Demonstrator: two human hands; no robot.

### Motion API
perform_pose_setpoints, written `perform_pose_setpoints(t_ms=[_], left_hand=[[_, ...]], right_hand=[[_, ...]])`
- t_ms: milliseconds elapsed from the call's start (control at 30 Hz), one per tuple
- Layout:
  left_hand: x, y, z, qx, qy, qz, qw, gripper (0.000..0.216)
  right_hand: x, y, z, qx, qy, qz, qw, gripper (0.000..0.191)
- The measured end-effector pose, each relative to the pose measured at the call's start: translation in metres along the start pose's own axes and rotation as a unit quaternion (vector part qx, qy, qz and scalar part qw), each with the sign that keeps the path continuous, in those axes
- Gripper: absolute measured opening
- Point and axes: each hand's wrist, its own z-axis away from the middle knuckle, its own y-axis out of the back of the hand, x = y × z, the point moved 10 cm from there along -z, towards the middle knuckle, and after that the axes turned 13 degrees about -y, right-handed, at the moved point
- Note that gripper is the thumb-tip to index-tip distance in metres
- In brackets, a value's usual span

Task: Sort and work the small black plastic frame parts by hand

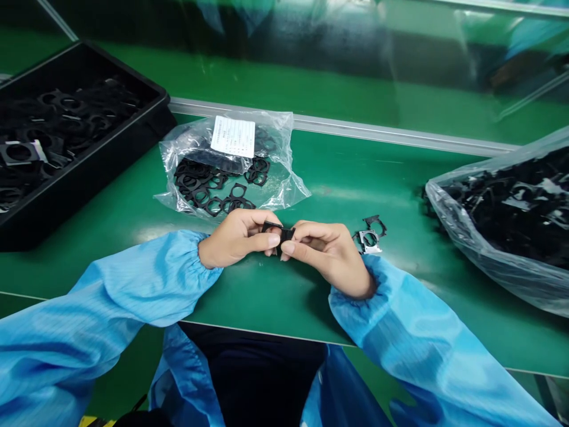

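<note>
Our blue sleeves [111, 290] rise toward twelve o'clock, where our left hand [237, 240] and right hand [329, 255] pinch a black plastic frame [279, 232], light and seemingly stiff, best held by its edges; loose frames [371, 234] lie toward two o'clock.

bright, even light; glare streaks the green workbench [342, 193], and the far background [284, 41] seems blurred.

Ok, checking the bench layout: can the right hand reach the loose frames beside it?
Probably yes: the loose frames lie on the green mat beside the right hand, nothing between, though its fingers pinch a black frame with the left hand.
</note>
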Motion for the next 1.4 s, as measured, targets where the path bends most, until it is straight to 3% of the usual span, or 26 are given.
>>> perform_pose_setpoints(t_ms=[100,267,467,633,867,1167,1400], left_hand=[[0.001,0.003,0.000,0.004,-0.003,-0.029,1.000,0.025],[0.012,0.006,0.001,-0.007,-0.051,-0.159,0.986,0.007],[0.023,0.001,0.000,-0.048,-0.097,-0.248,0.963,0.005],[0.028,-0.002,0.000,-0.058,-0.115,-0.277,0.952,0.005],[0.005,-0.007,0.001,-0.072,0.001,-0.117,0.991,0.013],[-0.005,-0.012,0.002,-0.106,0.043,0.016,0.993,0.038],[-0.007,0.000,0.002,-0.036,0.048,-0.008,0.998,0.038]], right_hand=[[-0.004,0.006,0.001,0.036,0.027,0.033,0.998,0.042],[-0.015,0.003,0.007,0.066,0.103,0.194,0.973,0.032],[-0.021,-0.007,0.011,0.048,0.140,0.271,0.951,0.024],[-0.020,-0.009,0.011,0.039,0.136,0.280,0.950,0.024],[-0.011,-0.007,0.004,-0.001,0.056,0.150,0.987,0.039],[-0.002,-0.011,0.005,-0.049,-0.022,0.043,0.998,0.042],[-0.006,0.002,0.006,0.034,0.017,0.056,0.998,0.044]])
